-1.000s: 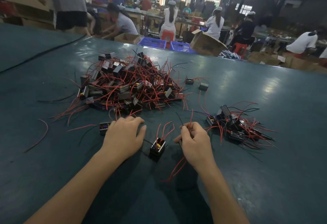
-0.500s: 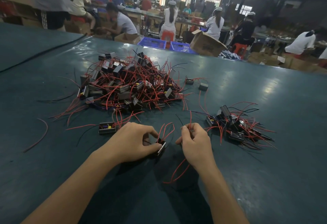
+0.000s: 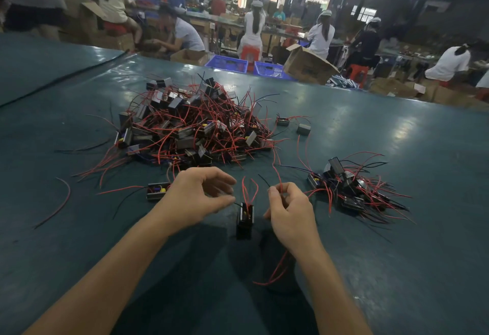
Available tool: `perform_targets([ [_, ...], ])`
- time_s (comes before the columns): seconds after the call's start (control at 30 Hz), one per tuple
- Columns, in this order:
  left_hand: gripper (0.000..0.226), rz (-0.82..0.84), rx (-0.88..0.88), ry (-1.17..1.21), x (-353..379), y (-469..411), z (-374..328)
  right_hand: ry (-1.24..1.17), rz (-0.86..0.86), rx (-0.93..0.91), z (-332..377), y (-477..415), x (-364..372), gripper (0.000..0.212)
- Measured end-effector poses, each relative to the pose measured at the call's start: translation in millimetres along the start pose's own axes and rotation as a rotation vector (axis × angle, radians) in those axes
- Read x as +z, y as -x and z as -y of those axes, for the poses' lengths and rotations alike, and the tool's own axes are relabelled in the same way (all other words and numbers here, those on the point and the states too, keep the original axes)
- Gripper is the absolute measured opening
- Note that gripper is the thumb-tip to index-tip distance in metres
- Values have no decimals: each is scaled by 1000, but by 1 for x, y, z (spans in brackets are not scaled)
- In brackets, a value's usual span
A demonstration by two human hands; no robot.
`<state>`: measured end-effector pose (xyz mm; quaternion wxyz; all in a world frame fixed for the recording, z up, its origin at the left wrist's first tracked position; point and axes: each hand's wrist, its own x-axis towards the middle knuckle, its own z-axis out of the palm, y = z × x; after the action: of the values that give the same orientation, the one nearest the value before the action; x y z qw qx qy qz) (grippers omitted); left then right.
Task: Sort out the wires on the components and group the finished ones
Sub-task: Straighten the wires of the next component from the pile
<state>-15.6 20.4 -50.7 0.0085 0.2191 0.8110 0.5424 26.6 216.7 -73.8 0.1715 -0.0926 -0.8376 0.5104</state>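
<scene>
While one component [image 3: 244, 219] stands upright on the counter [image 3: 397, 268] between both grips, I note: right grip [image 3: 288, 212] pinches red wires [image 3: 267, 283]; left grip [image 3: 201, 197] curls at the black lead [image 3: 237, 204], hold unclear. Step, I judge: straightening leads. Next calls for tidying, then moving it right to the finished group [image 3: 352, 189].

a single wide-angle camera sits on the person's head, looking forward and down over the table [image 3: 66, 255], close above the left hand [image 3: 195, 197] and right hand [image 3: 291, 215], with the hall [image 3: 291, 3] far off beyond.
</scene>
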Motion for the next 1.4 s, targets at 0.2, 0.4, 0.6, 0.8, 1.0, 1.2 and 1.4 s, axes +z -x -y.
perform_targets([
  [0.2,31,-52,-201,619,-2,-2,-10,-103,-18,-61,4,1,0,18],
  [0.4,17,-104,-235,755,1,-2,-9,-185,29,-106,9,4,3,19],
  [0.6,19,-80,-215,589,6,-2,-8,-211,76,-86,10,6,8,13],
  [0.8,29,115,3,-43,12,1,-2,-231,80,-24,10,9,16,13],
  [1.0,36,-40,28,-120,27,5,2,-315,75,38,12,7,15,12],
  [1.2,25,-142,10,-221,40,7,7,-384,19,59,13,3,9,14],
  [1.4,9,-265,108,-179,32,3,12,-391,-94,17,11,-3,-5,15],
])
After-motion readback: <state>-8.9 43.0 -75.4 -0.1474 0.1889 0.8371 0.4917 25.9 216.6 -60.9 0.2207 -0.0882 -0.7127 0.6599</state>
